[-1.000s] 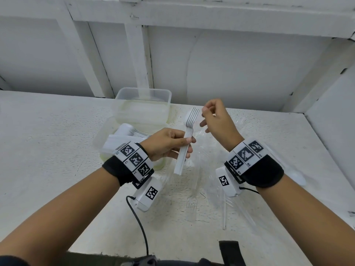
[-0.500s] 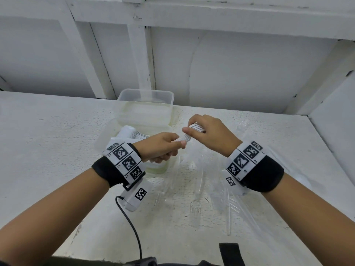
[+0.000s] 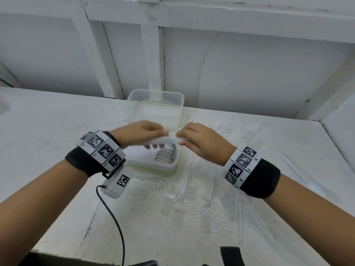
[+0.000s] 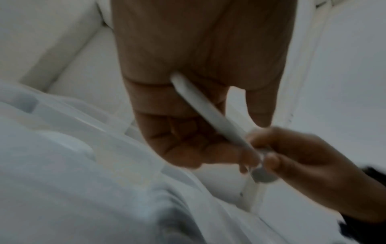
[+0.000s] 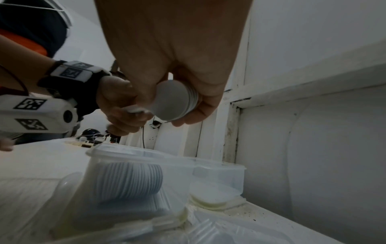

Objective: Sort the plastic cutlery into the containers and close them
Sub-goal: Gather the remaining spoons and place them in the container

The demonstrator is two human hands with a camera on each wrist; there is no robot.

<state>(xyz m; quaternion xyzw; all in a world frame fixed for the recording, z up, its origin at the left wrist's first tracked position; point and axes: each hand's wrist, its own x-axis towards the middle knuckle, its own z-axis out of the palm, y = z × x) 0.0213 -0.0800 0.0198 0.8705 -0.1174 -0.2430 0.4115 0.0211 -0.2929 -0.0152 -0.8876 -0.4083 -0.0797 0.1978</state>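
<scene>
A stack of white plastic cutlery (image 3: pixel 165 140) lies level between my hands, just above the near clear container (image 3: pixel 153 168). My left hand (image 3: pixel 163 132) grips the handle end (image 4: pixel 208 112). My right hand (image 3: pixel 183 138) curls round the rounded head end (image 5: pixel 173 102). Inside the near container stands a row of white cutlery (image 3: pixel 166 154), also seen through its wall (image 5: pixel 129 180). A second clear container (image 3: pixel 155 96) stands behind it by the wall.
Clear plastic forks (image 3: pixel 179 205) lie on crumpled clear wrap (image 3: pixel 240 189) on the white table, in front of and to the right of the containers. A black cable (image 3: pixel 115 214) hangs from my left wrist camera. White wall beams rise right behind the containers.
The stack went from upright in my left hand to level between both hands. My right hand closed round its head end, and both hands dropped over the near container.
</scene>
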